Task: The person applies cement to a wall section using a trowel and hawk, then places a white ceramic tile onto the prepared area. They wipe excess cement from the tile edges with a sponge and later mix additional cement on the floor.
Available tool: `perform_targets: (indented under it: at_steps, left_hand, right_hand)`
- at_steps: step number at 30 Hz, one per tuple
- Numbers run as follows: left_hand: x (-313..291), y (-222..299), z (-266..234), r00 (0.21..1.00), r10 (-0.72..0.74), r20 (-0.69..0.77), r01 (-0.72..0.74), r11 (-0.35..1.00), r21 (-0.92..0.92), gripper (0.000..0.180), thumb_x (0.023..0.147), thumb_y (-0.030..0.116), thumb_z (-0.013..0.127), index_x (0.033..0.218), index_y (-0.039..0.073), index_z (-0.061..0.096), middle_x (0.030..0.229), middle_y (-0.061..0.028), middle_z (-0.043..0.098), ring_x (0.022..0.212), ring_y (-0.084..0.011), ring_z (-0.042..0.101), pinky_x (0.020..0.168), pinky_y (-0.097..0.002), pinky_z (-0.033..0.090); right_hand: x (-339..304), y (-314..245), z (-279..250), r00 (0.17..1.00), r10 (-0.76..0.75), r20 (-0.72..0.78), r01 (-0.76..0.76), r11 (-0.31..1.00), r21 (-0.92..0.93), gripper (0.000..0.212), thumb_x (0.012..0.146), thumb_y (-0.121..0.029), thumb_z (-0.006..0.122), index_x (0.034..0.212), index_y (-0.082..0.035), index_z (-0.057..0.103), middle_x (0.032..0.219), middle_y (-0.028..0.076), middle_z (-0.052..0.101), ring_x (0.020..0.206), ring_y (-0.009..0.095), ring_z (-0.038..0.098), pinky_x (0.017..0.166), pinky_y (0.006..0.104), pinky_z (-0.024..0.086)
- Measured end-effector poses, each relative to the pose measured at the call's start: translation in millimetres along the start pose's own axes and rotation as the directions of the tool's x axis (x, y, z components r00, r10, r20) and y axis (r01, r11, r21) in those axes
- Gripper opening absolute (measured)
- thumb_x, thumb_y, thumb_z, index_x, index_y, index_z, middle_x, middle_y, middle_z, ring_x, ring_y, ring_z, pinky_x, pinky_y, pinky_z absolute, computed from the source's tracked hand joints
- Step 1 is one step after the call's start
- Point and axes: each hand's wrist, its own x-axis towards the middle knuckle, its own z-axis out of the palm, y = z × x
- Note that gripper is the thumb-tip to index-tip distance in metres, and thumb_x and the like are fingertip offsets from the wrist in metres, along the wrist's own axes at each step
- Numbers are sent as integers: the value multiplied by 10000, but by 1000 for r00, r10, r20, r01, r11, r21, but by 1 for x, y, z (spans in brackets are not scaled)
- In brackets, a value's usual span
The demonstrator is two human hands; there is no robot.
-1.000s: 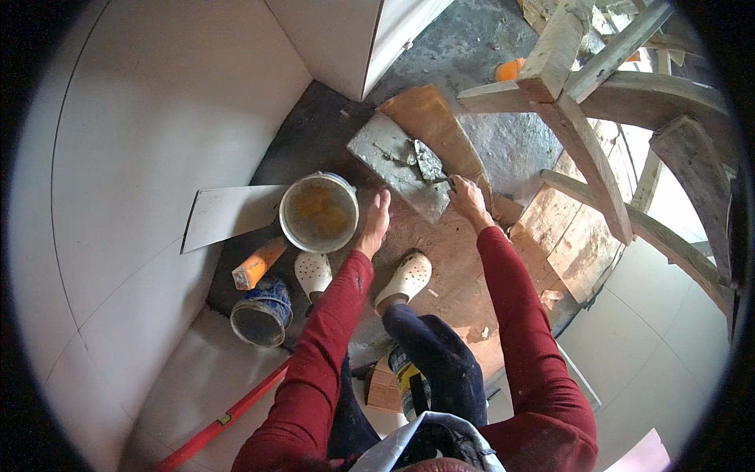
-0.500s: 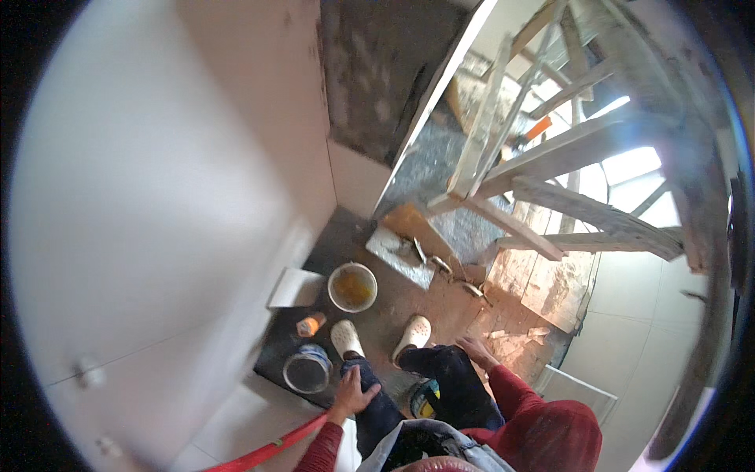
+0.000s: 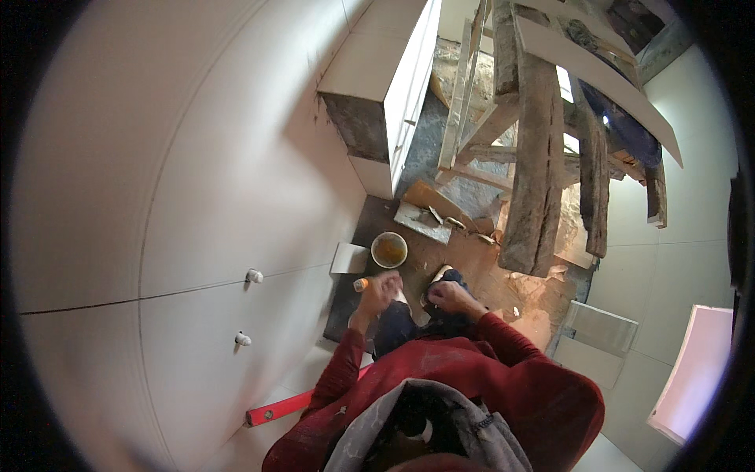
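My left hand [image 3: 380, 293] is above my left leg, its fingers apart though slightly blurred, with nothing seen in it. Just beside it lies a small orange-and-white container [image 3: 361, 285]. My right hand [image 3: 450, 296] is over my right knee, fingers curled in, and no object shows in it. A round white bucket [image 3: 389, 250] with yellowish-brown contents stands on the floor ahead of my feet. Left of the bucket is a white tile piece [image 3: 349, 258]. A red spirit level [image 3: 279, 411] extends out from under my left arm.
White tiled wall [image 3: 204, 197] with two white pipe plugs [image 3: 253, 276] rises at the left. A rough wooden trestle [image 3: 535, 173] carrying boards stands at the right. Cardboard and broken tile pieces [image 3: 425, 223] lie on the floor. Cut panels [image 3: 602, 326] lean at the right wall.
My view has shifted, showing more of the wall and the trestle. My left hand has come off my left knee toward the orange container; my right hand has moved inward and its fingers are curled.
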Motion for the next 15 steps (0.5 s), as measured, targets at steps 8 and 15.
perform_targets:
  at_steps: [8,15]
  left_hand:
    - [164,213,-77,912,-4,-411,-34,996,-85,281,958,315,633,886,49,688,715,6,617,605,-63,560,527,-221,423]
    - [211,253,-92,881,-278,-384,99,900,-425,256,956,327,612,1022,88,673,865,12,599,651,-98,553,542,-243,420]
  right_hand:
    - [136,-140,-61,693,58,-719,419,779,466,253,919,-242,599,945,1,664,807,190,654,744,319,658,672,392,504]
    - [186,-207,-161,306,359,-882,735,500,458,211,930,-177,608,1014,3,677,886,99,691,775,183,645,720,308,512]
